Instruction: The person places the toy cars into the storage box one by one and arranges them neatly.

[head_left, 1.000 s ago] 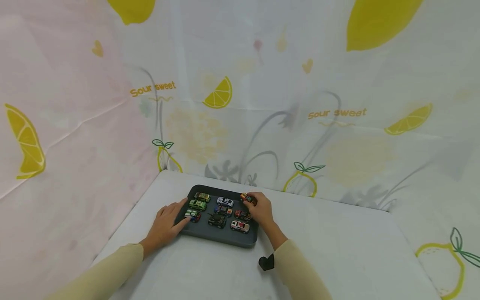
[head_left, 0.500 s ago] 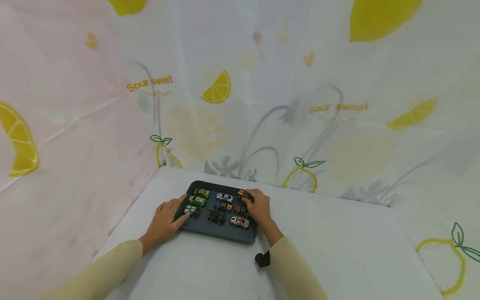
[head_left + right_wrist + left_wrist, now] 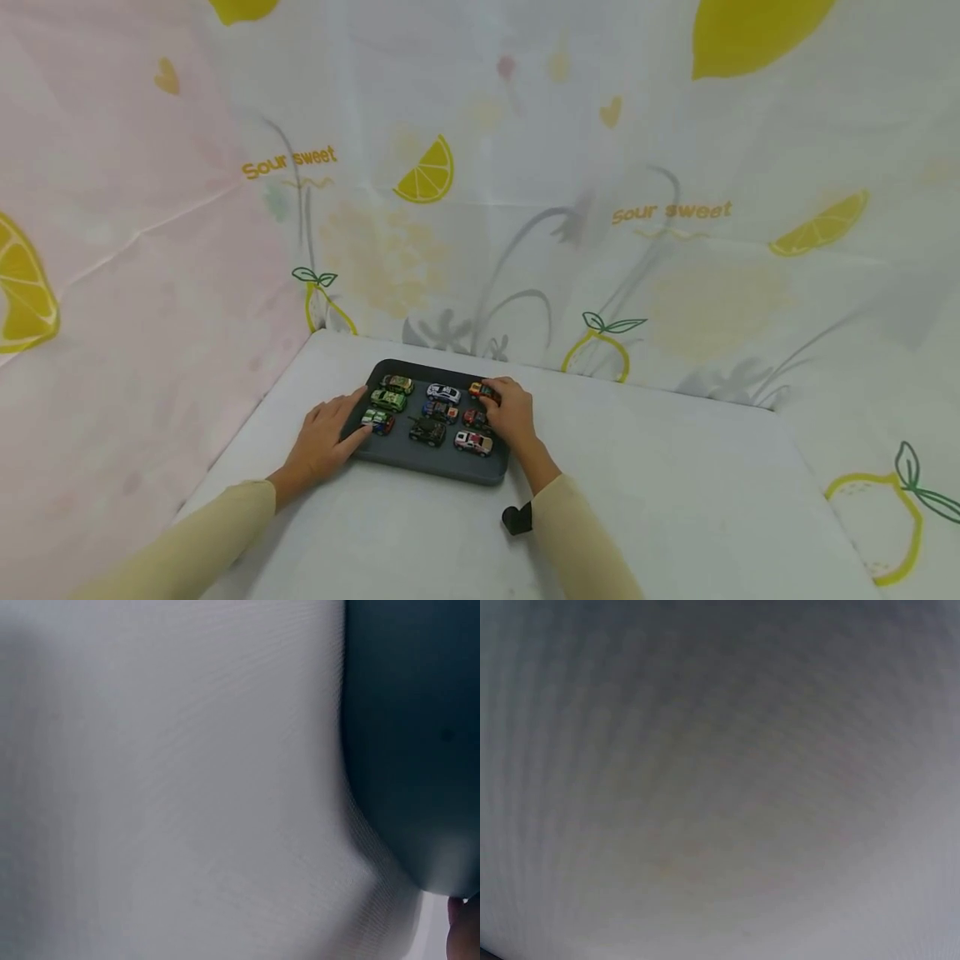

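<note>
A dark grey tray holding toy cars in three columns lies on the white table. My right hand pinches an orange-and-red toy car at the tray's far right corner, its rear part hidden by the fingers. Just in front of it stand a dark red car and a white-and-red car. Along the left rim, my left hand rests with fingers extended, the thumb tip near a green-and-white car. In the right wrist view, the tray's side and a fingertip appear. The left wrist view is a blur.
Down the middle column stand a white car, a blue-and-orange car and a dark tank. Two green cars fill the far left. A lemon-print cloth hangs behind the table.
The orange-and-red car, held in my right hand, has shifted slightly left, closer to the white car. My left hand stays at the tray's left rim. The head view has tilted a little.
</note>
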Tool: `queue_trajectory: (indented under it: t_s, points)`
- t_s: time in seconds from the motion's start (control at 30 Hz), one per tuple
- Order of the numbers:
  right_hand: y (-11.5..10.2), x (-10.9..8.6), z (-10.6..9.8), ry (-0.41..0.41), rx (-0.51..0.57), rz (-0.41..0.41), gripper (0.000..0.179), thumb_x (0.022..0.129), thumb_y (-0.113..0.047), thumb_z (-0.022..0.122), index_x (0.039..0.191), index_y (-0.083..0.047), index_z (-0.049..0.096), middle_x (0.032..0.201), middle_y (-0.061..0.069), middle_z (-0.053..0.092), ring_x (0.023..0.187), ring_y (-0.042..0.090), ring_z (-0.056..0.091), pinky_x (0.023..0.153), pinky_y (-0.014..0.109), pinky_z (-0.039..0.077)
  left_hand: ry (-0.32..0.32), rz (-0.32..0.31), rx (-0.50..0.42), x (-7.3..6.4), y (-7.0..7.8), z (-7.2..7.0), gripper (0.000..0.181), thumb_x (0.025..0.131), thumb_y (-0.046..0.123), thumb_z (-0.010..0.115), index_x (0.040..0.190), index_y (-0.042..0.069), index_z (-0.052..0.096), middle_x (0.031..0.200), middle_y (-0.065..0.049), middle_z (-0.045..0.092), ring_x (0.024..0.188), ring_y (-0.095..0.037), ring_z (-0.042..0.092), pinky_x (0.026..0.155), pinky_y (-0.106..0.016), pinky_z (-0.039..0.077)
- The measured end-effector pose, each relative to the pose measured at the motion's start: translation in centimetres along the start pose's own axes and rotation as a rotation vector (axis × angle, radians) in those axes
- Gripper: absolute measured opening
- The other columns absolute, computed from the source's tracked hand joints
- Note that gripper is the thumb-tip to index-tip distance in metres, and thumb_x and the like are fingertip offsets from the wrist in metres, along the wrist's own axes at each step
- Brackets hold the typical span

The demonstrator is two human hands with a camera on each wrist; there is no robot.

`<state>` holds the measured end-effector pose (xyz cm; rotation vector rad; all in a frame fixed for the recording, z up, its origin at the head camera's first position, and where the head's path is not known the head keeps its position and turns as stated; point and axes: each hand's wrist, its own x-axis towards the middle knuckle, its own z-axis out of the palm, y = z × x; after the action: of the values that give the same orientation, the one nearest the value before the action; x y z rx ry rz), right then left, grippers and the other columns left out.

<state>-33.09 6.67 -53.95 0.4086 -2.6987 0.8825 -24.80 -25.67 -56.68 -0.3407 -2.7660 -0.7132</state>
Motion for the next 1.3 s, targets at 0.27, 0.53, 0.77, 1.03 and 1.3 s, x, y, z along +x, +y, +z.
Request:
queue_trajectory:
  t_s: [0.27, 0.53, 0.77, 1.03, 1.3]
  points:
    - [-0.23, 0.09, -0.15, -0.038, -0.031, -0.003, 0.028, 0.087, -0.020, 0.075, 0.115, -0.013, 0.075, 0.114, 0.009, 0.073, 0.103, 0.030, 0.066, 0.087, 0.051, 0.049, 0.011, 0.012, 0.005, -0.01, -0.10, 0.02, 0.067, 0.097, 0.042, 0.056, 0.155, 0.017, 0.031, 0.145, -0.021, 0.049, 0.134, -0.042, 0.042, 0.107, -0.066, 0.023]
    - [-0.48, 0.26, -0.28, -0.089, -0.051, -0.005, 0.027, 0.089, -0.018, 0.073, 0.115, -0.013, 0.075, 0.115, 0.008, 0.072, 0.104, 0.030, 0.064, 0.086, 0.052, 0.049, 0.009, 0.008, 0.001, 0.07, -0.05, -0.20, 0.068, 0.097, 0.041, 0.057, 0.155, 0.017, 0.032, 0.145, -0.021, 0.049, 0.134, -0.042, 0.042, 0.109, -0.065, 0.022]
    - [-0.66, 0.16, -0.42, -0.122, -0.060, 0.026, 0.025, 0.090, -0.016, 0.071, 0.114, -0.013, 0.075, 0.114, 0.008, 0.071, 0.105, 0.030, 0.062, 0.086, 0.052, 0.047, 0.014, 0.006, 0.006, 0.05, -0.04, -0.09, 0.068, 0.096, 0.041, 0.058, 0.154, 0.016, 0.033, 0.144, -0.021, 0.050, 0.134, -0.042, 0.043, 0.108, -0.065, 0.023]
    - [-0.47, 0.10, -0.26, -0.141, -0.072, 0.028, 0.024, 0.091, -0.016, 0.068, 0.114, -0.013, 0.075, 0.116, 0.008, 0.071, 0.106, 0.030, 0.062, 0.087, 0.053, 0.048, 0.002, 0.003, 0.001, -0.01, -0.08, 0.03, 0.068, 0.096, 0.042, 0.057, 0.155, 0.016, 0.032, 0.145, -0.021, 0.049, 0.135, -0.042, 0.042, 0.109, -0.065, 0.021]
    - [-0.43, 0.18, -0.21, -0.152, -0.099, 0.032, 0.024, 0.093, -0.017, 0.066, 0.115, -0.014, 0.075, 0.117, 0.007, 0.070, 0.108, 0.029, 0.061, 0.088, 0.052, 0.047, 0.005, 0.005, 0.001, 0.01, -0.13, 0.00, 0.068, 0.097, 0.042, 0.056, 0.155, 0.016, 0.032, 0.146, -0.020, 0.048, 0.135, -0.041, 0.042, 0.109, -0.066, 0.021]
